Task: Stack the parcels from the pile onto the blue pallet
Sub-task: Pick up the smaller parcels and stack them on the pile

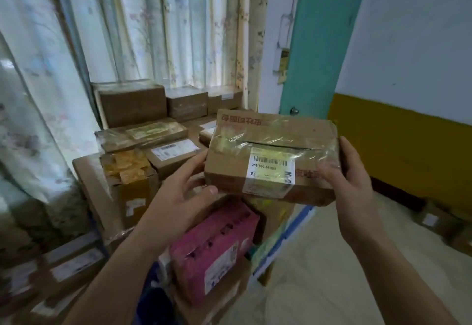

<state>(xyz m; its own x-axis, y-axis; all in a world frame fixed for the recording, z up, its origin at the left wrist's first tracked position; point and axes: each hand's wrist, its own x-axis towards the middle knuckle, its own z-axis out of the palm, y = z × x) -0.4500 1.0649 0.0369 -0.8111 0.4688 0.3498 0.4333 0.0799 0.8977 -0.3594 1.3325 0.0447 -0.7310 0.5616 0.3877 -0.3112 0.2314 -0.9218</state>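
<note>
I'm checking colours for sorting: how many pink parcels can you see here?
1. The pink parcel lies on the stack, below the taped cardboard parcel held between the left hand and right hand. Others may be hidden under the brown boxes.

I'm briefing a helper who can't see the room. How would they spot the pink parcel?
Start at the stack of parcels before the curtain. At its near edge, below the held box, lies the pink parcel, the only pink one among brown cartons.

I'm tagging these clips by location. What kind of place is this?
Probably a room in a home or small office used for sorting parcels: floral curtains, a teal door, and stacked taped cardboard parcels.
</note>
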